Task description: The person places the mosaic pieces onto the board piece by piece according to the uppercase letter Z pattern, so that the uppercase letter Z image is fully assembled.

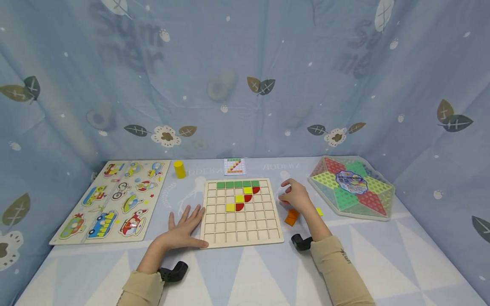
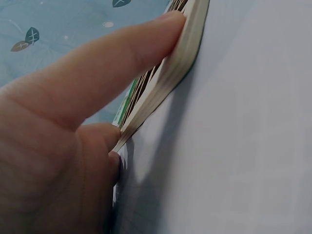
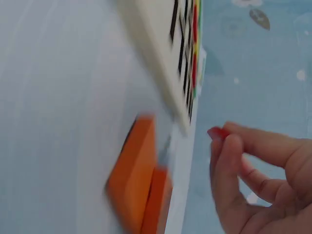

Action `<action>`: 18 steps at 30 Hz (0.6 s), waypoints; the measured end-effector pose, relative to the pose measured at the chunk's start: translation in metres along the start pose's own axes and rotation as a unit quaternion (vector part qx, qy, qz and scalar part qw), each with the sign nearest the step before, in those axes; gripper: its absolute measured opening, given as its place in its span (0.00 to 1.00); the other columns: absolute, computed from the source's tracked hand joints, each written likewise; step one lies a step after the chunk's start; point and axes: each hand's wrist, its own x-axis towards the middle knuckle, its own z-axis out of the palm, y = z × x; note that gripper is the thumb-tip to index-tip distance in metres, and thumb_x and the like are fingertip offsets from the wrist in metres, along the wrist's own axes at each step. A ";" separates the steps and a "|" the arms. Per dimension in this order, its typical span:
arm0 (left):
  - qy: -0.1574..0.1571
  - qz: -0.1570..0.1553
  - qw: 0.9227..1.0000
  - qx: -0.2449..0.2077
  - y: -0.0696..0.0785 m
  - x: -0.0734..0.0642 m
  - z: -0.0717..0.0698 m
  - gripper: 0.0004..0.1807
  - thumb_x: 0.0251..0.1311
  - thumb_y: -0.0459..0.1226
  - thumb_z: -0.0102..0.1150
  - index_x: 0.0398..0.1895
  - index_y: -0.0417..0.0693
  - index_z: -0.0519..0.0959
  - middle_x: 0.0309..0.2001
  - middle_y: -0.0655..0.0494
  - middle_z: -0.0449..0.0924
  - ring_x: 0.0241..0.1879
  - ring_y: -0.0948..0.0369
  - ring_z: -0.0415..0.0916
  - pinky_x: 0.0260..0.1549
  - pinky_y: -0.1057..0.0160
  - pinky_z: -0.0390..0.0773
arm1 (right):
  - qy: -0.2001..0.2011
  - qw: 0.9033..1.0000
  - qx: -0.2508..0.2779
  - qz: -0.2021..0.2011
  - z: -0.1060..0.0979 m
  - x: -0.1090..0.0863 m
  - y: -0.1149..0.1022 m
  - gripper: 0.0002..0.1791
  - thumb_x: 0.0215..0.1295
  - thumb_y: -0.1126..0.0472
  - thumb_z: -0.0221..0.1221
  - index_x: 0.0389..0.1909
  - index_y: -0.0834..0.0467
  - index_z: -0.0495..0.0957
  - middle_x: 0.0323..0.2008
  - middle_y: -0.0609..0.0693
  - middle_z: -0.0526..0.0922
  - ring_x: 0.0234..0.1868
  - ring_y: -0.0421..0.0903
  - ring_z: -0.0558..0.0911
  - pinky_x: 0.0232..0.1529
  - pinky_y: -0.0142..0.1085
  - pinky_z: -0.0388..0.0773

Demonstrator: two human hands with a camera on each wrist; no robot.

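Observation:
A wooden grid board [image 1: 242,216] lies flat on the table. Green squares line its top row, with yellow squares and red quarter-round pieces [image 1: 239,207] in a diagonal below. My left hand [image 1: 181,233] is spread at the board's left side, its thumb touching the near left corner and its fingertips near the left edge. Right of the board, my right hand [image 1: 297,196] pinches a small red piece [image 3: 218,132] between thumb and forefinger; its full shape is hidden. Orange blocks [image 1: 292,217] lie just below that hand, and a yellow piece [image 1: 319,211] sits partly behind the wrist.
A pattern card [image 1: 234,167] lies behind the board. To the left are a vehicle picture puzzle [image 1: 126,193] and a yellow cylinder [image 1: 179,169]. At the right lies a clear-lidded box [image 1: 373,187] with coloured sections. A patterned curtain [image 1: 245,85] rises behind the table.

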 end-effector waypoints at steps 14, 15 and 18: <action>0.002 0.010 1.000 0.001 0.000 -0.001 0.000 0.60 0.42 0.59 0.65 0.72 0.40 0.45 0.72 0.39 0.38 0.69 0.39 0.24 0.54 0.33 0.15 | -0.156 0.979 0.076 -0.103 0.070 -0.013 -0.054 0.11 0.50 0.74 0.63 0.36 0.63 0.77 0.32 0.52 0.80 0.34 0.44 0.78 0.34 0.33 0.77; 0.002 0.010 1.000 0.001 0.000 -0.001 -0.001 0.60 0.42 0.58 0.66 0.72 0.40 0.45 0.72 0.39 0.38 0.69 0.39 0.24 0.54 0.33 0.15 | -0.164 0.978 0.061 -0.111 0.075 -0.014 -0.057 0.11 0.49 0.75 0.63 0.35 0.62 0.78 0.31 0.51 0.80 0.34 0.43 0.77 0.34 0.32 0.75; 0.001 0.012 1.000 0.000 -0.001 -0.001 -0.001 0.60 0.42 0.58 0.66 0.72 0.40 0.45 0.72 0.39 0.38 0.69 0.39 0.24 0.53 0.33 0.15 | -0.183 0.975 0.035 -0.119 0.086 -0.016 -0.065 0.10 0.48 0.75 0.64 0.31 0.61 0.78 0.28 0.49 0.79 0.32 0.43 0.76 0.30 0.30 0.75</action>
